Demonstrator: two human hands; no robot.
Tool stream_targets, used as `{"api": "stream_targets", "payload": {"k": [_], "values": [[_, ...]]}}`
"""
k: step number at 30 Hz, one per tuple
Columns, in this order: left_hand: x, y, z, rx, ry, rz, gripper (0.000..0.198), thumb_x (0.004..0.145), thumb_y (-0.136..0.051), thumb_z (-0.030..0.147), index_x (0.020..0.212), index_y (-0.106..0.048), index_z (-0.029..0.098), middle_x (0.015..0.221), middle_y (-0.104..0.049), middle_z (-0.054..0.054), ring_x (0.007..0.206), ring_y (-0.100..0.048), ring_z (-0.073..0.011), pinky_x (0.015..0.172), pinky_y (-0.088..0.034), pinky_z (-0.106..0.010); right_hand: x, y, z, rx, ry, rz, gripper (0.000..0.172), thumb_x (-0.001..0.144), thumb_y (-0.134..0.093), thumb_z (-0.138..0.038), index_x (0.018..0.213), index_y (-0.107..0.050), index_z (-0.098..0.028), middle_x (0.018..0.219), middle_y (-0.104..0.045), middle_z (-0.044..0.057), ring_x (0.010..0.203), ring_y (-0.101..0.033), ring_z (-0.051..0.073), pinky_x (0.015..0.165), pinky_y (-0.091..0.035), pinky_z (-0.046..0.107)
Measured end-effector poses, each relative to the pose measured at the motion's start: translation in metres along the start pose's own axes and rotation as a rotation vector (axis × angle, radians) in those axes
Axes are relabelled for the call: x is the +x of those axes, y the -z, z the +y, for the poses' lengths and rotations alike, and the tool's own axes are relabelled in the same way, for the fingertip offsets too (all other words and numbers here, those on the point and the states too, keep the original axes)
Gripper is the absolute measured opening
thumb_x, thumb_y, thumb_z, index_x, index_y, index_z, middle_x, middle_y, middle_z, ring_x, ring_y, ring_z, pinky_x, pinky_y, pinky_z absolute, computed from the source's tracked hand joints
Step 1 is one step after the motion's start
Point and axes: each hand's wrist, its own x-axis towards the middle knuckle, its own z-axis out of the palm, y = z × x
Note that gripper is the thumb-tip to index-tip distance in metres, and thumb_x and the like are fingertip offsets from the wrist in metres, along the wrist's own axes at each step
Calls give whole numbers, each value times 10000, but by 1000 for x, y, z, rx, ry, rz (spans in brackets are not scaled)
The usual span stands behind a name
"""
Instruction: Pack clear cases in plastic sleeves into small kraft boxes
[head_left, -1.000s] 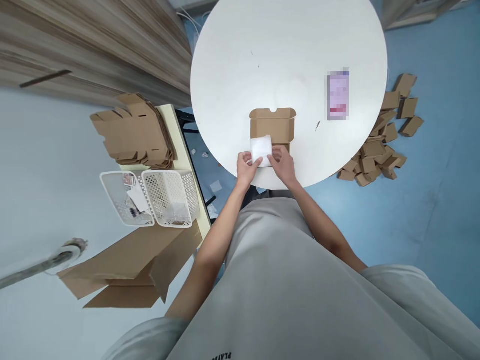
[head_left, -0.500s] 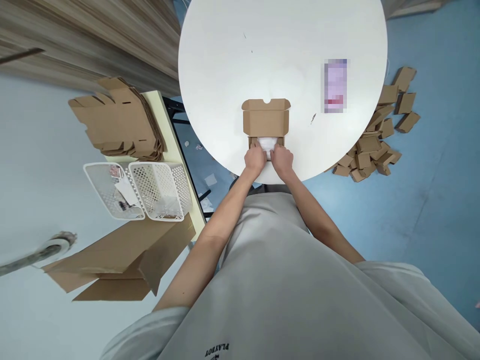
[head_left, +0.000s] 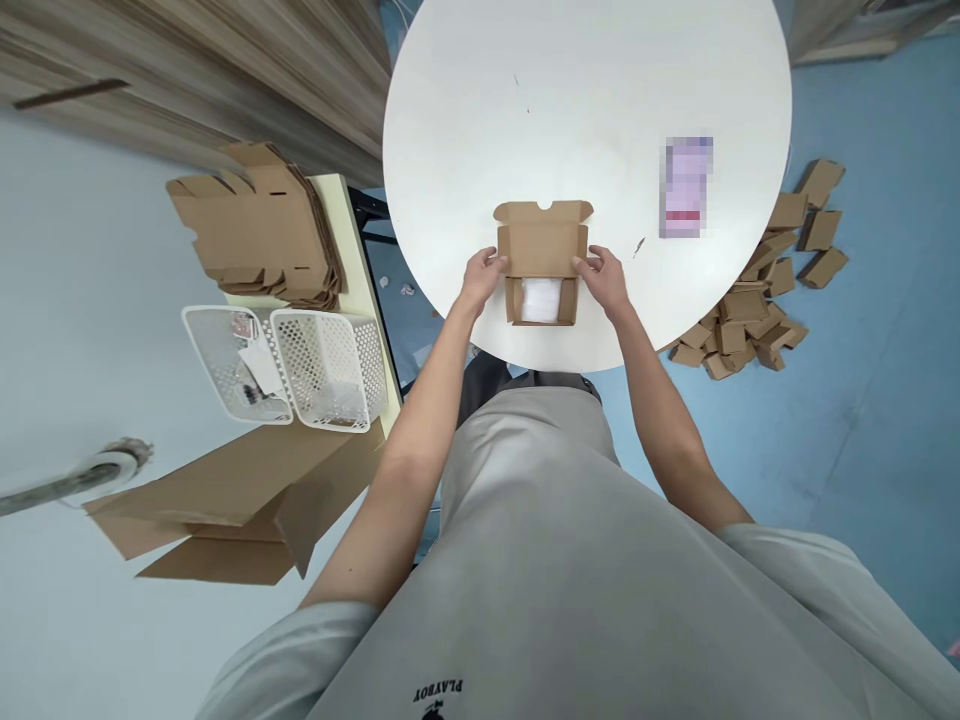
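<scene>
A small brown cardboard box sits near the front edge of the round white table, its lid raised and tilted back. Inside its tray lies a white wrapped packet. My left hand is at the lid's left side flap, thumb on the cardboard and fingers bent. On the opposite side flap my right hand holds in much the same way, thumb toward the lid. The fingertips behind the flaps are partly hidden.
The white table bears a blurred purple item at right. Many small boxes are heaped on the blue floor. At left, a side table holds flattened cardboard and white baskets; a large open carton is beside them.
Both hands have left the packet inside the tray and moved outward and up to the lid's side flaps. The packet now lies uncovered. The whole view has shifted slightly.
</scene>
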Motion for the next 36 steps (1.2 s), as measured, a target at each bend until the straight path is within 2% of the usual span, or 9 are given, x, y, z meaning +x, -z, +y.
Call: {"api": "stream_targets", "payload": {"k": [6, 9, 13, 17, 19, 22, 25, 31, 36], "values": [[-55, -7, -8, 47, -35, 1, 477, 935, -755, 133, 1408, -721, 188, 1390, -765, -143, 983, -750, -207, 951, -654, -384, -50, 6, 0, -84, 165, -120, 642, 1013, -759, -566, 1558, -643, -248, 1446, -729, 155, 1042, -760, 293, 983, -705, 521], [-89, -12, -18, 131, -132, -29, 456, 939, -740, 150, 1392, -743, 205, 1376, -735, -133, 1130, -755, -243, 1023, -657, -400, -85, 8, 7, -162, 241, -157, 516, 1036, -673, -364, 1540, -654, -254, 1513, -669, 162, 1213, -750, 318, 1014, -709, 514], [-128, -23, -36, 223, -270, -81, 584, 960, -733, 199, 1540, -675, 221, 1596, -604, -175, 1414, -678, -312, 1224, -585, -482, -124, 10, 22, -412, 296, -189, 728, 955, -603, -167, 1679, -556, -234, 1728, -499, 210, 1472, -638, 395, 1079, -685, 570], [-157, -37, -51, 269, -267, -137, 844, 971, -740, 284, 1751, -433, 186, 1815, -370, -255, 1631, -518, -395, 1291, -542, -536, -150, 12, 39, -544, 248, -265, 926, 953, -582, -159, 1836, -325, -267, 1780, -438, 217, 1404, -682, 410, 990, -710, 569], [-169, -42, -57, 284, -221, -135, 856, 984, -707, 290, 1772, -395, 173, 1808, -370, -269, 1627, -528, -409, 1245, -581, -526, -158, 12, 46, -557, 244, -286, 970, 975, -601, -208, 1866, -225, -282, 1767, -449, 216, 1383, -692, 421, 968, -714, 572], [-180, -47, -61, 299, -139, -98, 765, 962, -692, 247, 1703, -513, 182, 1675, -509, -236, 1460, -681, -371, 1128, -646, -462, -163, 11, 54, -532, 252, -302, 1063, 973, -661, -291, 1880, -107, -259, 1771, -423, 240, 1394, -683, 451, 958, -715, 597], [-183, -52, -60, 288, -95, -83, 670, 959, -695, 216, 1623, -609, 188, 1581, -583, -202, 1340, -747, -328, 1120, -642, -423, -161, 6, 56, -493, 274, -319, 1109, 961, -676, -308, 1877, -56, -227, 1787, -393, 254, 1465, -639, 461, 1035, -692, 616], [-175, -59, -56, 260, -66, -63, 861, 984, -698, 226, 1787, -390, 188, 1682, -517, -223, 1488, -654, -363, 1226, -586, -463, -148, -4, 52, -476, 307, -275, 1106, 959, -614, -244, 1875, 6, -231, 1795, -403, 247, 1544, -575, 458, 1090, -662, 613], [-171, -61, -63, 248, -111, -61, 872, 982, -698, 206, 1797, -391, 174, 1674, -539, -222, 1478, -664, -339, 1218, -585, -429, -143, -1, 48, -547, 294, -296, 1097, 955, -606, -246, 1880, -18, -215, 1813, -377, 252, 1522, -602, 460, 1051, -678, 592]]}}
